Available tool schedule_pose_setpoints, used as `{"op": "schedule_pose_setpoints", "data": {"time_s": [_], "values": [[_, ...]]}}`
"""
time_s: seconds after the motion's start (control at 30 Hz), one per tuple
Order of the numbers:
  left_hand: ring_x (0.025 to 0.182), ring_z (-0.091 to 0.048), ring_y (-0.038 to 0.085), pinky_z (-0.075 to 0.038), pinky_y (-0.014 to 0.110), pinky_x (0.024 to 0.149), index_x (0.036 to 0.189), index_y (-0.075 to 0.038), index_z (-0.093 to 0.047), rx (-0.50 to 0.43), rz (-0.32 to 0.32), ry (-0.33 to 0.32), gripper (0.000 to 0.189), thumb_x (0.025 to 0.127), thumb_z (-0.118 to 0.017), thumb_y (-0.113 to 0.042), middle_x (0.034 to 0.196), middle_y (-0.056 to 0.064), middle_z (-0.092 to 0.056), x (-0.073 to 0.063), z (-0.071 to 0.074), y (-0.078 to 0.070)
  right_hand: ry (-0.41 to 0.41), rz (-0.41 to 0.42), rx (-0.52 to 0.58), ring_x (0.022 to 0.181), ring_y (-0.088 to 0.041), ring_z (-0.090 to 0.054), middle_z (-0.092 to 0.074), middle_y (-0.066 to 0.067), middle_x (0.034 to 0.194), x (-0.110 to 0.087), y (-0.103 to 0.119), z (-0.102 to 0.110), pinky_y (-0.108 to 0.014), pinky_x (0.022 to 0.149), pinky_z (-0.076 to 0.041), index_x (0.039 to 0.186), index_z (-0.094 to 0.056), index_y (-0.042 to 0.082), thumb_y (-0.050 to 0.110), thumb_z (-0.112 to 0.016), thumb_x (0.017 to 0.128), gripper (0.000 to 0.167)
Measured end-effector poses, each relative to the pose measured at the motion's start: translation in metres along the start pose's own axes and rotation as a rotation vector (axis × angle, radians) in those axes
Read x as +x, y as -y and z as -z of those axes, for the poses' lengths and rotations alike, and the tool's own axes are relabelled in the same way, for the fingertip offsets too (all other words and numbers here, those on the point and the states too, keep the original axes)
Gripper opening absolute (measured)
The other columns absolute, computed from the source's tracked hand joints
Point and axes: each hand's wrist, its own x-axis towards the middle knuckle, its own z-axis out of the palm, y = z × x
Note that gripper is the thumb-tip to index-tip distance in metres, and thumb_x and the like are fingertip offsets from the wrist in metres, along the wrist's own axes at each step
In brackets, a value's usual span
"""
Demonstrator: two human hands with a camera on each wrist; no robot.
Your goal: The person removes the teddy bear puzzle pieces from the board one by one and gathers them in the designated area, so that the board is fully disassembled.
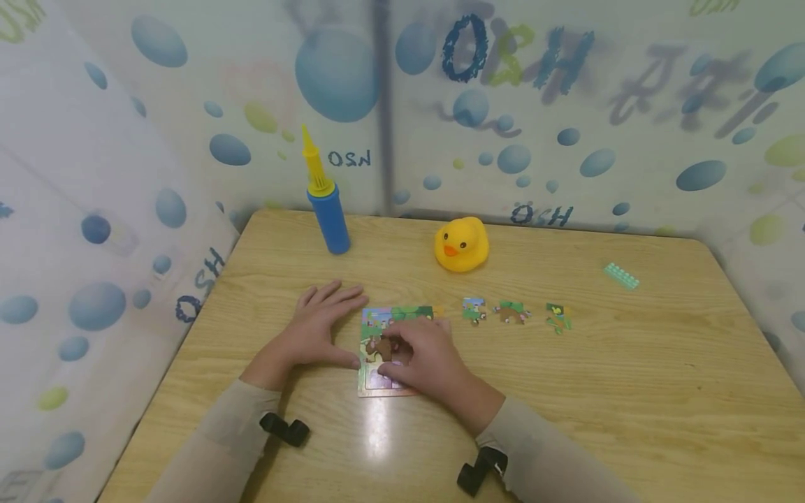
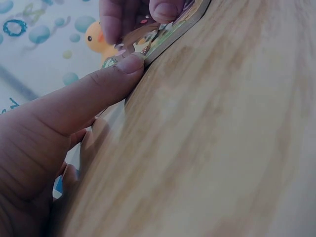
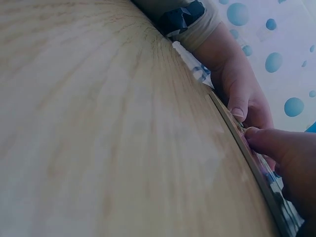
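A jigsaw puzzle board [image 1: 371,392] lies flat on the wooden table, with a colourful picture and bare pale slots near its front. My left hand [image 1: 317,328] rests with spread fingers on the table at its left, the thumb against the board's left edge. Over the board, my right hand [image 1: 430,356] has thumb and forefinger curled about a brown puzzle piece [image 1: 380,348], pinching it by its edges. The right palm hides much of the board. Right of it lie three loose puzzle pieces: one blue and green [image 1: 474,309], one brown [image 1: 512,313], one green and orange [image 1: 557,316].
Behind the board sits a yellow rubber duck [image 1: 462,244]. A blue hand pump [image 1: 330,220] with a yellow nozzle stands at the back left. Far right is a mint-green toy brick [image 1: 621,275]. Patterned walls [image 1: 534,126] border the table's back and sides.
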Motion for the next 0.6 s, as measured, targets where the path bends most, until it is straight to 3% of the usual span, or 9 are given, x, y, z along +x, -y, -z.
{"op": "schedule_pose_setpoints", "data": {"time_s": [0.37,0.6], "values": [[0.161,-0.016,0.041,-0.003,0.073,0.122,0.162,-0.018,-0.049,-0.004,0.010,0.020,0.119,0.065,-0.092,-0.071,0.172,0.003,-0.036,0.0007,-0.0001,-0.0003,-0.063,0.197,-0.066,0.108,-0.015,-0.065,-0.076,0.008,0.123,-0.0025,-0.0044,-0.0024,-0.045,0.090,-0.036,0.121,-0.080,0.022,0.036,-0.091,0.083,0.042],[0.161,-0.016,0.041,-0.003,0.072,0.122,0.162,-0.018,-0.050,-0.010,0.018,0.017,0.118,0.065,-0.094,-0.068,0.171,0.004,-0.037,0.0005,0.0012,-0.0016,-0.098,0.214,-0.083,0.111,-0.016,-0.066,-0.076,0.005,0.124,-0.0029,-0.0054,-0.0030,-0.046,0.092,-0.039,0.122,-0.081,0.019,0.034,-0.091,0.085,0.041]]}}
